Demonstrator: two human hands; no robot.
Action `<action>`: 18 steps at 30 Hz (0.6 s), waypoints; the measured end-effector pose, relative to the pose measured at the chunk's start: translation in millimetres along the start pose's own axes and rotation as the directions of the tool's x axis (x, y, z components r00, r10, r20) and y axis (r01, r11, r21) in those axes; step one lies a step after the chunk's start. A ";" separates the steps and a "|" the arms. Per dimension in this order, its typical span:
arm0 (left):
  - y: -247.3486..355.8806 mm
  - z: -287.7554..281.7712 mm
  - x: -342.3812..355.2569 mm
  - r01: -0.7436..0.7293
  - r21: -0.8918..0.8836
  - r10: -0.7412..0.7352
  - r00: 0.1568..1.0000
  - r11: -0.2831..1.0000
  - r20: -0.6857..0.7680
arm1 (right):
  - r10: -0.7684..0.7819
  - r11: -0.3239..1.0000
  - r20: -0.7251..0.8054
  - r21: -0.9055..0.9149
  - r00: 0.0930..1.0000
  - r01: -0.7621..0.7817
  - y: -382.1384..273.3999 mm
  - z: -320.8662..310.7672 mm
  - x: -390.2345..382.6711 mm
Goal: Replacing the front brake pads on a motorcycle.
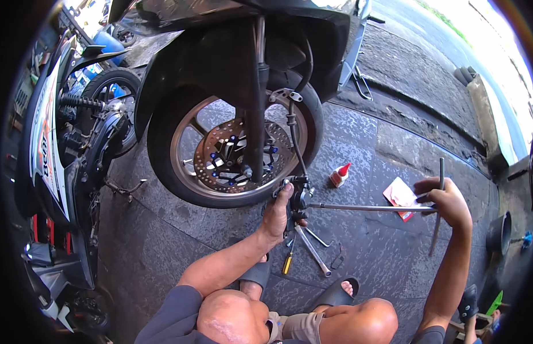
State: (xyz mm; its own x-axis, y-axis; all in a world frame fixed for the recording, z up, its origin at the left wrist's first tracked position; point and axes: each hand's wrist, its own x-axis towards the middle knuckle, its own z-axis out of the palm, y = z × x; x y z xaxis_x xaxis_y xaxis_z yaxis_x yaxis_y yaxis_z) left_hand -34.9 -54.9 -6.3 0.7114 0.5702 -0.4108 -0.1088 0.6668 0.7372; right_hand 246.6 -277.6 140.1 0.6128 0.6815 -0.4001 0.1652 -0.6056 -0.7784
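Note:
My left hand grips a dark brake caliper below the front wheel, thumb on its upper side. From the caliper a black brake hose runs up to the fork. My right hand is closed around the crossbar of a long T-handle wrench. Its shaft lies level, and the far end meets the caliper's right side. Beside the caliper is the motorcycle's front wheel, with a drilled brake disc and blue-headed bolts. My left fingers hide part of the caliper.
On the tiles lie a yellow-handled screwdriver, a spanner and a thin bent tool. A red-capped white bottle and a red-and-white packet are to the right. Another motorcycle stands left; a dark bucket sits far right.

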 end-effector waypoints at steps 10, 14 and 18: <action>-3.6 0.4 -5.2 0.026 -0.050 -0.028 0.999 0.998 -0.046 | -0.594 -0.229 -0.371 0.929 0.714 0.292 30.2 81.4 14.8; 4.8 -7.4 -7.4 0.012 0.007 -0.011 1.000 1.000 -0.009 | -0.397 0.485 0.295 0.871 0.869 -0.074 17.1 27.3 4.0; -3.9 0.7 -4.1 -0.078 0.116 0.081 0.997 0.990 -0.018 | -0.290 0.946 -0.303 -0.236 0.908 0.223 2.3 12.8 5.8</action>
State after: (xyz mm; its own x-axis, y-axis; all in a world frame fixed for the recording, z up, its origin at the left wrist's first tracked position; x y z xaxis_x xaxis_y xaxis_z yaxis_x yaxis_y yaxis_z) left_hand -36.9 -60.2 -7.1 0.6873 0.6310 -0.3599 -0.0827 0.5602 0.8242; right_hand 240.7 -269.8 129.8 0.7425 0.6698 0.0086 0.4756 -0.5180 -0.7110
